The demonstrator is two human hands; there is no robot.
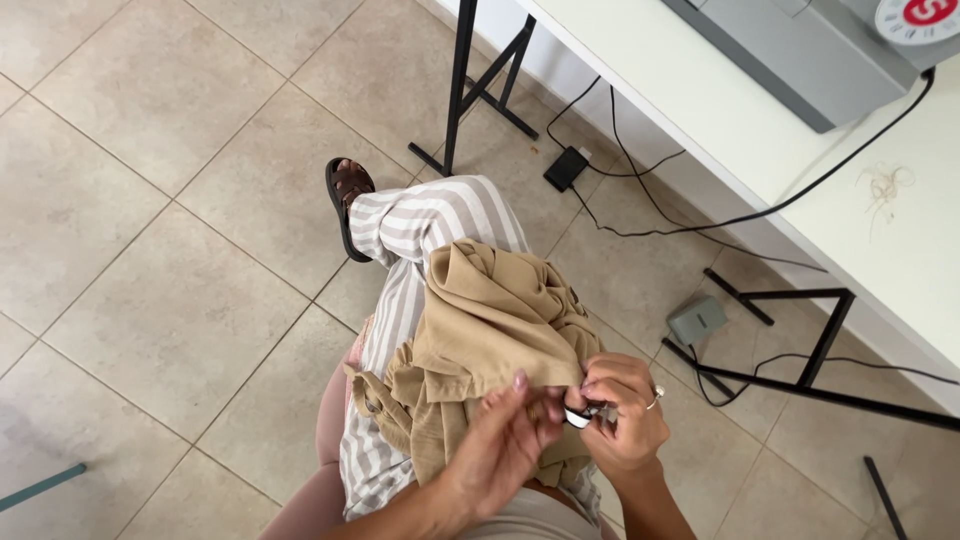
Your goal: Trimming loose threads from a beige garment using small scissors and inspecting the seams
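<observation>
Both hands pinch the bunched beige garment [490,330] on the lap: left hand [505,440] fingers closed on its edge, right hand [625,410] curled tight around a small white tool [578,417].

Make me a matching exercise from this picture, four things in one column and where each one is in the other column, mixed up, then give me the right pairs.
Things:
1. beige garment
2. grey foot pedal
3. sewing machine
4. black sandal

Places:
A. on the white table
B. on the tiled floor between the table legs
C. on the person's foot
D. on the lap, held by the left hand and right hand

Pairs: 1-D, 2-B, 3-A, 4-C
</observation>
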